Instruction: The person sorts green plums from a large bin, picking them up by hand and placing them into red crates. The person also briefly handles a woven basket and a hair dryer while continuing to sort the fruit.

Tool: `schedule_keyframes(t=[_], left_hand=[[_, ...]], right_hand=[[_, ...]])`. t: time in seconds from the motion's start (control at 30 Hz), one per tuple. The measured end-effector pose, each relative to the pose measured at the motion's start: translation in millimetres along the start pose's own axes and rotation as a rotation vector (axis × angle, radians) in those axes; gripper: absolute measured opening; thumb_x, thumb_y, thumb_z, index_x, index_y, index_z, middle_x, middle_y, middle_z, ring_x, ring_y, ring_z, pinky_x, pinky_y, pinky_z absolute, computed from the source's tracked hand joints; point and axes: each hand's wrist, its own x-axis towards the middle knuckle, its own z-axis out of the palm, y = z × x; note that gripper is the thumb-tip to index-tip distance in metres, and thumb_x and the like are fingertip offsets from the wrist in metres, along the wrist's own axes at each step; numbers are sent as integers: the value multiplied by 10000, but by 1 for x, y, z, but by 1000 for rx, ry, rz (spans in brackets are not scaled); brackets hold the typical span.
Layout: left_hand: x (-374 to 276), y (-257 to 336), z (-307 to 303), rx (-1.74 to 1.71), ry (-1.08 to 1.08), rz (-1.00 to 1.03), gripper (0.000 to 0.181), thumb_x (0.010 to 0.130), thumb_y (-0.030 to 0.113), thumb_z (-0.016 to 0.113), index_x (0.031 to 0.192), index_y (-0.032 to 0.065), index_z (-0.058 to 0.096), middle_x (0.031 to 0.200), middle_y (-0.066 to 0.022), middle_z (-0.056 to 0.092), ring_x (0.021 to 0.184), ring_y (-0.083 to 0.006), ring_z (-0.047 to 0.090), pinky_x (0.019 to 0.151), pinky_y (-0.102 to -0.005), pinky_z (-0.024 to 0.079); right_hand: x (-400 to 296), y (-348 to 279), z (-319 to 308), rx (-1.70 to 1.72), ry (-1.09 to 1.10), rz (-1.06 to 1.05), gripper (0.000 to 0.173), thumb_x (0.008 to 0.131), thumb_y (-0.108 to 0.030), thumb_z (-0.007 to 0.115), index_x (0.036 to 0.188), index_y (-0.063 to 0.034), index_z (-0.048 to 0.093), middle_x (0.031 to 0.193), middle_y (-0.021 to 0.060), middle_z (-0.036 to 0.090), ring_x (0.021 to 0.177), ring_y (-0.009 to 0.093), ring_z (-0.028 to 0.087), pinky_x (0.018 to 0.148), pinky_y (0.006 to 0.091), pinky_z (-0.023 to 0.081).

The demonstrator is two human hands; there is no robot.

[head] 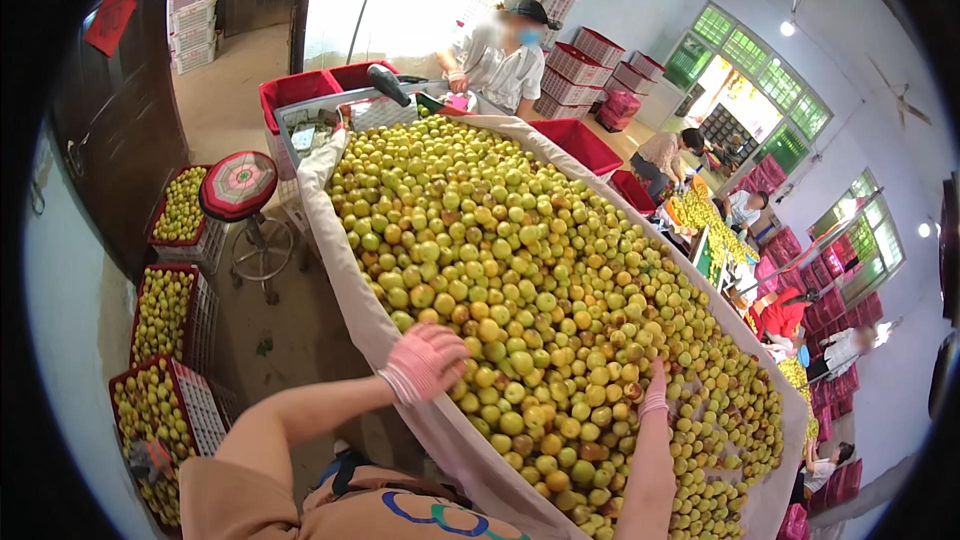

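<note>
A large heap of small round yellow-green fruit (517, 262) fills a long table lined with pale cloth (360, 319). Many fruits have reddish-brown patches. My left hand (429, 361), in a pink-and-white striped knit glove, is over the near left edge of the heap, its fingers bent; whether a fruit is under them is hidden. My right hand (655, 390), in a similar glove, reaches into the fruit right of centre. It is seen edge-on among the fruit, and its grip is not clear.
Fruit-filled crates (196, 330) line the left wall, one with a grey glove (150, 459) on it. A round stool (238, 187) stands between them and the table. A masked co-worker (499, 60) is at the far end, near red-lined crates (581, 146). Other people are at right.
</note>
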Motion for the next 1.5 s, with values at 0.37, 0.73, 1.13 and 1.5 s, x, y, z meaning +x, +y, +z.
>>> schedule_keyframes(t=[0.37,0.73,1.13,1.5], left_hand=[[-3,-24,-6,-378,-58,107,210,852,225,677,1043,139,663,1079,-29,677,1045,-252,636,924,-422,505],[30,-173,-80,-524,-201,118,231,824,71,682,1053,91,650,1093,-94,665,953,-313,647,807,-409,543],[31,-384,-149,-226,-169,-143,159,807,61,669,963,89,680,984,-95,697,887,-307,672,763,-397,559],[92,-529,-151,-220,-296,60,140,839,61,667,980,63,671,997,-128,687,887,-340,664,784,-411,546]], right_hand=[[-55,29,195,-499,-162,-231,598,1011,-410,489,1478,-41,433,1518,80,444,1399,228,396,1164,329,268],[57,-5,439,-1465,-122,-635,389,900,-318,608,1238,-135,662,1228,142,666,1135,319,624,984,401,484],[82,27,483,-1582,-211,-509,555,773,-119,652,1319,-157,566,1419,88,478,1221,328,540,1062,405,438],[-63,38,504,-1234,-240,-309,278,890,-287,679,1093,-99,705,989,100,731,875,250,689,832,364,551]])
